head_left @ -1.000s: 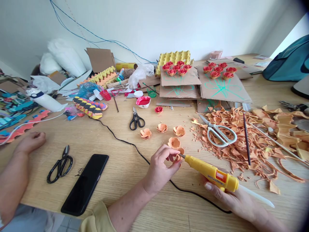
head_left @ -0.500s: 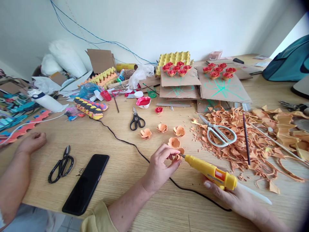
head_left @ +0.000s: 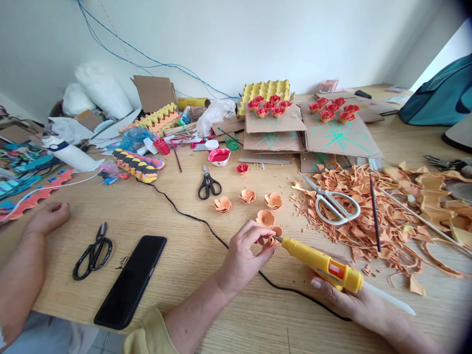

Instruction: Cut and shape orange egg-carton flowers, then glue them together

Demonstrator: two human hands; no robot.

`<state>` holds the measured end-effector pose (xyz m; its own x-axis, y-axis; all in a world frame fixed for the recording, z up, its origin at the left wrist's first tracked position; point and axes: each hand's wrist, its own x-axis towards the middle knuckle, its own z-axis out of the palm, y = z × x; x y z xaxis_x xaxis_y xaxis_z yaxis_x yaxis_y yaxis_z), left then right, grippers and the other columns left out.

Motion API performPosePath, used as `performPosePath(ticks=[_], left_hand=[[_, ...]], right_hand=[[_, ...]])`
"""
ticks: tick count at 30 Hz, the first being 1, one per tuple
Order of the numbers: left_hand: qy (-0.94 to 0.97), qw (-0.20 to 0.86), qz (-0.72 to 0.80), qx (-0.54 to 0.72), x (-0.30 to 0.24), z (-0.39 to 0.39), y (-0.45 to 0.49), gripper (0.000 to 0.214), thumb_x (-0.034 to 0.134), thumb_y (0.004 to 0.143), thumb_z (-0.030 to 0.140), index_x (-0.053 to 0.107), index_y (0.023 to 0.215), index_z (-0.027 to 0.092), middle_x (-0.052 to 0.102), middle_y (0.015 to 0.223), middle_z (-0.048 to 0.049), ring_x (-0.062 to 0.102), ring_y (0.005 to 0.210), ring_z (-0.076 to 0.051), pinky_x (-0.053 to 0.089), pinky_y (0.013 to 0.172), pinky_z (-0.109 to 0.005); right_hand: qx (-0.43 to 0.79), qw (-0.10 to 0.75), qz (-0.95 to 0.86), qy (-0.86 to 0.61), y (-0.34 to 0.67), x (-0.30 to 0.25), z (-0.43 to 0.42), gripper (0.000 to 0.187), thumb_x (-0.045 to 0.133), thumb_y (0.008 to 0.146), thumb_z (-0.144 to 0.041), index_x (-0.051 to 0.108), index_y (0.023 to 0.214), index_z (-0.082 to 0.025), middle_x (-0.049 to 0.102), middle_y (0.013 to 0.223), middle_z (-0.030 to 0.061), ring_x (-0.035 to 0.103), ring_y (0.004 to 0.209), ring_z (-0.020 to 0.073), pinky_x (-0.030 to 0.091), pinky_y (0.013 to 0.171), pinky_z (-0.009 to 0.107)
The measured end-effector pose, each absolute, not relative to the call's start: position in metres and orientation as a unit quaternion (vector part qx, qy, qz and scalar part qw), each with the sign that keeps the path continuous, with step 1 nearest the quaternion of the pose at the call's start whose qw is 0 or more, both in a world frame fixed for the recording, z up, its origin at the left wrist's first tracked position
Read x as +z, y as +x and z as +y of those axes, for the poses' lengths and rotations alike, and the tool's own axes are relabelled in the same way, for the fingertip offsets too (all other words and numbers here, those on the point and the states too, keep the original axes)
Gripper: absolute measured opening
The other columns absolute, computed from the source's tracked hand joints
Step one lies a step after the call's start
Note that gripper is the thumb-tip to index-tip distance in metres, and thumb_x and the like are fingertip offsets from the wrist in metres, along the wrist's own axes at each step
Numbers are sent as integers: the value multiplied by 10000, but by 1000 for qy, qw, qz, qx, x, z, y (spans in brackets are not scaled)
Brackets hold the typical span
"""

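Observation:
Between the fingertips of my left hand [head_left: 245, 255] is a small rolled orange paper petal [head_left: 272, 240], pinched near the table. My right hand [head_left: 354, 300] is wrapped round a yellow hot glue gun [head_left: 317, 260], with a white glue stick [head_left: 391, 297] poking from its rear. The gun's metal nozzle meets the petal or sits right against it. Just beyond my left fingers stands an orange paper flower [head_left: 265, 218], and more of the same kind, such as this cupped flower [head_left: 273, 200], lie farther back. A red paper flower [head_left: 242, 168] sits behind them.
Orange scraps [head_left: 354, 211] heap at the right, with white-handled scissors [head_left: 337, 204] on them. Black scissors [head_left: 209, 184] lie mid-table. A phone [head_left: 131, 280] and other scissors [head_left: 94, 253] lie left, near another person's hand [head_left: 51, 216]. Red flowers top cardboard [head_left: 339, 137]. The gun's cord [head_left: 184, 212] crosses the table.
Almost nothing differs. The glue gun's nozzle has shifted very slightly at the petal, and both hands keep their grip.

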<state>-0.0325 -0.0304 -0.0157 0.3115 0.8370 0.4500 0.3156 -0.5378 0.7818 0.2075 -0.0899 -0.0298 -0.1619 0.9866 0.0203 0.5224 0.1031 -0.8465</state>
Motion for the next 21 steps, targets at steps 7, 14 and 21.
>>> performPosePath(ticks=[7, 14, 21], left_hand=[[755, 301, 374, 447, -14, -30, -32, 192, 684, 840, 77, 672, 1009, 166, 628, 911, -41, 585, 725, -101, 517, 680, -220], [756, 298, 380, 442, -16, -30, -33, 202, 684, 837, 69, 674, 1012, 170, 633, 914, -41, 582, 732, -103, 517, 691, -226], [756, 300, 377, 443, -16, -30, -33, 197, 676, 843, 72, 676, 1017, 164, 632, 920, -47, 585, 731, -104, 513, 684, -224]], right_hand=[[336, 293, -751, -487, 206, -21, -85, 277, 586, 879, -450, 736, 934, -224, 744, 852, 59, 683, 816, 235, 583, 759, 308], [334, 293, -767, -463, 205, -16, -84, 208, 560, 921, -374, 713, 889, -237, 700, 757, 21, 635, 679, 176, 550, 677, 254], [349, 285, -758, -472, 206, -17, -84, 210, 568, 910, -402, 695, 874, -239, 687, 741, 19, 614, 654, 173, 540, 656, 262]])
